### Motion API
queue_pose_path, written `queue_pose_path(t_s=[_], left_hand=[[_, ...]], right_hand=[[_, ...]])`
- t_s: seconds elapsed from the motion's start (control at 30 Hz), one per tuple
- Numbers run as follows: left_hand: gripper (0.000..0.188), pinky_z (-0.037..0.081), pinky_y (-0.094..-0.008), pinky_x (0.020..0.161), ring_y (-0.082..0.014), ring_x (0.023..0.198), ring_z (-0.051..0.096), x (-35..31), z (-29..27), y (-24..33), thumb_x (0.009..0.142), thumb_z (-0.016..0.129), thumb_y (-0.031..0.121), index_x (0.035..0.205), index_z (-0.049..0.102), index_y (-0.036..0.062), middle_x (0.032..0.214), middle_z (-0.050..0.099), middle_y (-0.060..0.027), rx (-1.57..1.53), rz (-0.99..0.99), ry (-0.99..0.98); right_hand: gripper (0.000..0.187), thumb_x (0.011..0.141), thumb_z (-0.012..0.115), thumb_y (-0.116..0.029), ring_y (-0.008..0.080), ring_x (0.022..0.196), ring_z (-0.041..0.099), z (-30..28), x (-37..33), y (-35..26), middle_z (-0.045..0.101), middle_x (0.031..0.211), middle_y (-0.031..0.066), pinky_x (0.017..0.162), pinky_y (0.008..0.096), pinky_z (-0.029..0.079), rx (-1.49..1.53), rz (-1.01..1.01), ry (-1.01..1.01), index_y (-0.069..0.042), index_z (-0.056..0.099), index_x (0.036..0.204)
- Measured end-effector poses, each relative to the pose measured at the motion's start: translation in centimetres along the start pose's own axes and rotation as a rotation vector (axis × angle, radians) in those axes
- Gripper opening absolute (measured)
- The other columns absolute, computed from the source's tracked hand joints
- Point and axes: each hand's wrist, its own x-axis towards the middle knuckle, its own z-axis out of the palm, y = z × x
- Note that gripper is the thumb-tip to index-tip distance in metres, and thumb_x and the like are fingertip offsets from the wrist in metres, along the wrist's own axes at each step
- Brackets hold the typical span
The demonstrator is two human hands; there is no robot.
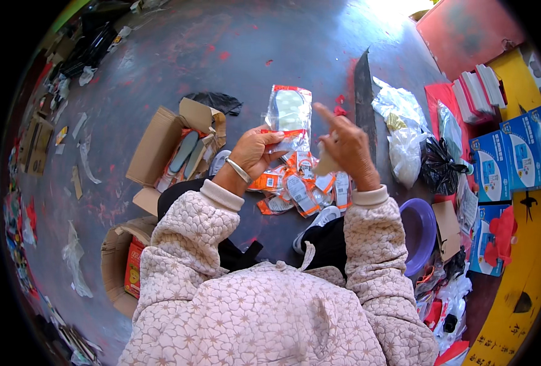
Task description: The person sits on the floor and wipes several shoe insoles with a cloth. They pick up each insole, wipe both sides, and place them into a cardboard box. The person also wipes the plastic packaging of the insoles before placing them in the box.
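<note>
Between the thumb and fingers of my left hand [252, 149] is a clear plastic packet [292, 110] with orange-red edges. A pale, dotted insole shows through its film. To its right, apart from the packet, my right hand [348, 146] is raised with the index finger stretched out. A small pale piece [326, 161] shows under its bent fingers, too blurred to name. Below both hands lies a heap of similar orange-edged packets [301, 190] with white labels. Left of my left hand, a cardboard box [154, 146] stands open with grey insoles [185, 151] inside.
Another carton [115, 268] with a red box sits at lower left. On the right are white plastic bags [404, 152], a black bag [439, 165], a purple basin [418, 238] and blue boxes [490, 165]. My shoes flank the packet heap. Scraps litter the floor's left side.
</note>
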Motion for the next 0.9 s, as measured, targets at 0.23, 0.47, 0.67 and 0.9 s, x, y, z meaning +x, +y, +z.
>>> queue_pose_path(t_s=[0.23,0.47,0.67,0.9], left_hand=[[0.033,0.053,-0.0313,0.074,-0.0240,0.091,0.060,-0.8,0.1,1.0,0.088,0.046,0.022,0.109,0.047,-0.0042,0.105,0.056,-0.0178,0.084,-0.122,-0.131],[0.042,0.048,-0.0303,0.077,-0.0207,0.098,0.056,-0.6,-0.8,3.7,0.084,0.053,0.036,0.109,0.052,0.0021,0.105,0.058,-0.0138,0.239,0.087,0.054],[0.045,0.037,-0.0313,0.091,-0.0147,0.105,0.047,0.0,0.3,2.1,0.079,0.063,0.017,0.118,0.043,0.0057,0.110,0.051,-0.0052,0.122,0.208,-0.225],[0.042,0.043,-0.0338,0.089,-0.0207,0.102,0.053,-0.1,0.4,-0.2,0.082,0.053,0.000,0.121,0.039,0.0039,0.111,0.052,-0.0096,0.004,-0.025,-0.373]], right_hand=[[0.018,0.072,0.061,-0.011,0.0243,0.057,0.054,1.4,0.0,-0.5,0.051,0.067,0.0067,0.050,0.0333,0.043,0.043,-0.120,-0.017,-0.016,0.067,0.088],[0.023,0.081,0.056,-0.017,0.0081,0.067,0.056,0.0,0.6,1.2,0.061,0.079,0.0054,0.059,0.0221,0.045,0.939,0.523,-0.183,0.004,0.063,0.087],[0.028,0.084,0.053,-0.018,0.0108,0.066,0.058,1.0,0.5,0.8,0.062,0.080,0.0082,0.057,0.0240,0.047,1.220,0.670,-0.411,0.007,0.059,0.095],[0.030,0.083,0.055,-0.021,0.0141,0.067,0.059,2.3,0.1,0.9,0.061,0.080,0.0108,0.057,0.0253,0.047,1.165,0.775,-0.454,0.007,0.059,0.094]])
